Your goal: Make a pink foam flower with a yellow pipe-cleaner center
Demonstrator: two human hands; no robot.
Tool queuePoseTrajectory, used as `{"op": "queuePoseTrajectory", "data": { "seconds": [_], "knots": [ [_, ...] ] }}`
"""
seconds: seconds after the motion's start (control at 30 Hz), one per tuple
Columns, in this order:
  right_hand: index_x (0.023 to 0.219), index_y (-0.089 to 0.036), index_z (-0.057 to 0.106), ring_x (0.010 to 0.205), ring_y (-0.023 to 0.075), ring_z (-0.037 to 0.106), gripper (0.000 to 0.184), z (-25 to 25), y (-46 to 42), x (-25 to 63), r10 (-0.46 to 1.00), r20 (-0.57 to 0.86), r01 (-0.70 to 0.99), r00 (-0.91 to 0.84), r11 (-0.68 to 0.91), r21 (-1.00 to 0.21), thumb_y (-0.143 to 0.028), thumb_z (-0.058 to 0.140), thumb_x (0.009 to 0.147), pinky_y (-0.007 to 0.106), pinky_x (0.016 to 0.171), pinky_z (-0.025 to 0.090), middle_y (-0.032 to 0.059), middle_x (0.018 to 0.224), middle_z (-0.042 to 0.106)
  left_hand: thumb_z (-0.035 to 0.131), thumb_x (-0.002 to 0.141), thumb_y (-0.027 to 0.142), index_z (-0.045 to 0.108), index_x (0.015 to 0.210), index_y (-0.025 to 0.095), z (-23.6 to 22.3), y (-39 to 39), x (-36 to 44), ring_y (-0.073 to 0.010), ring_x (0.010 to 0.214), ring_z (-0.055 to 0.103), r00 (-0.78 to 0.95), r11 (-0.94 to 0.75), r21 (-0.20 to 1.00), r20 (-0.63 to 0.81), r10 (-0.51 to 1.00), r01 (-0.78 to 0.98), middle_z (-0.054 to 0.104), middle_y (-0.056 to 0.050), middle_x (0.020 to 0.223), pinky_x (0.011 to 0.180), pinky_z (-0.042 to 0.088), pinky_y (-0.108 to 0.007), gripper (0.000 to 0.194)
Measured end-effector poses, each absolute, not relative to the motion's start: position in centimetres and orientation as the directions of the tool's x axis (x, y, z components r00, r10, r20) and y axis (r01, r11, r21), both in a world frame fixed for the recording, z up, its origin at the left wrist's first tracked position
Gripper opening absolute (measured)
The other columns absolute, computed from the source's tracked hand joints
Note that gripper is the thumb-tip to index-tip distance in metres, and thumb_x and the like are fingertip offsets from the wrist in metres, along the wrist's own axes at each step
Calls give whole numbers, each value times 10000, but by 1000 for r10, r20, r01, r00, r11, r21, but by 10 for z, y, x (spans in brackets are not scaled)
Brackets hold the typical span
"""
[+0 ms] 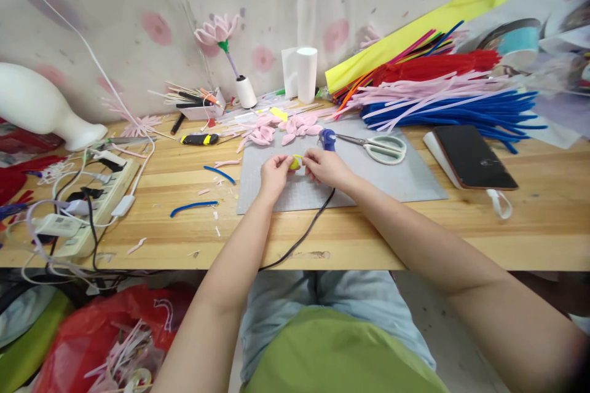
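While the fingers of the left hand point(274, 173) grip a yellow-green piece point(294, 164) over the gray mat point(391, 187), the right hand's point(326, 167) fingers pinch together beside it; left of the mat sits a white adapter point(59, 225) (label unreadably small).

Over the gray mat point(396, 181), a yellow-green piece point(295, 164) is partly hidden by fingers point(282, 161); left of the mat, a white form point(37, 104) is cropped.

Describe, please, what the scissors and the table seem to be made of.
The scissors look metal in the blades, grey with a dull sheen; the pale, smooth handles are probably plastic. The table appears to be light wood, given its streaky grain; a clear coat is possible.
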State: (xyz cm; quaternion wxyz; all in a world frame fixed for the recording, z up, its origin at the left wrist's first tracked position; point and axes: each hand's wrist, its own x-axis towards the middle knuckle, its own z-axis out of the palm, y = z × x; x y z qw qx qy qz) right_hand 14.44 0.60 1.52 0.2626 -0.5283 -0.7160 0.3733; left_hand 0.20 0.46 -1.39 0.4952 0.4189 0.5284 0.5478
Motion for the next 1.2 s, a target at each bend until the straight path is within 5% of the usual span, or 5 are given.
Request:
{"op": "queuePoseTrajectory", "data": {
  "seconds": [0.2,0.47,0.87,1.2],
  "knots": [
    [684,-176,486,417,78,543,199,12,7,136,941,-159,261,-299,-80,-962,-133,436,871,178,398,438,-29,553,584,636,751,284,557,737,145,-13,4,5,-83,460,548,-211,21,999,-30,977,-47,613,15,605,514,476,-226,160],
    [658,-133,535,389,63,520,206,15,3,126,937,-231,28,-261,-232,-972,-86,497,855,174,359,436,-15,535,607,630,746,250,545,713,149,-13,3,6,-57,415,454,-290,-65,998,54,955,-27,569,37,569,455,417,-200,136],
    [653,-147,535,409,50,522,192,2,4,121,951,-146,78,-273,-129,-989,-190,557,838,147,370,437,-15,552,604,643,736,254,564,724,137,-13,3,9,-38,404,436,-364,-47,993,5,931,-108,564,41,566,448,400,-184,142],
    [682,-155,582,423,61,522,214,-5,-1,121,966,17,321,-257,102,-941,-263,488,842,159,425,415,-18,553,596,652,732,262,566,733,138,-12,2,11,-46,458,481,-406,-47,991,-7,914,-123,591,28,622,478,426,-187,151]
  ]
}}
